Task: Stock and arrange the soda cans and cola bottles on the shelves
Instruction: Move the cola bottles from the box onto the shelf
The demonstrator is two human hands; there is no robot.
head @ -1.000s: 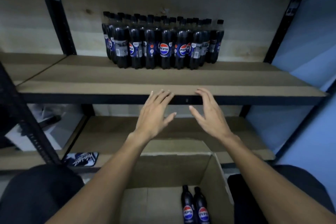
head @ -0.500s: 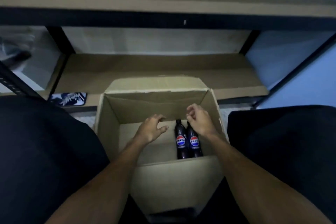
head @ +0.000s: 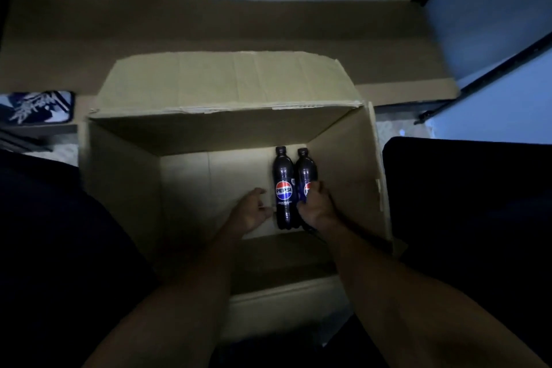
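Observation:
Two dark cola bottles with Pepsi labels lie side by side on the floor of an open cardboard box [head: 125, 176]. The left bottle [head: 283, 188] shows its full label. My right hand [head: 316, 203] curls its fingers round the lower part of the right bottle [head: 305, 170] and covers most of its label. My left hand [head: 252, 212] is down in the box just left of the left bottle, fingers loosely curled, close to the bottle's side; I cannot tell whether they touch it.
The box's far flap [head: 233, 81] is folded out onto the low wooden shelf [head: 209, 21] behind it. A dark blue printed item [head: 35, 106] lies at the left. My dark-clothed legs flank the box. A black shelf post [head: 490, 78] runs at the right.
My view dropped from the stocked upper shelf to the box. Both hands went down inside it; the right hand has closed round the right bottle and the left hand has come beside the left bottle.

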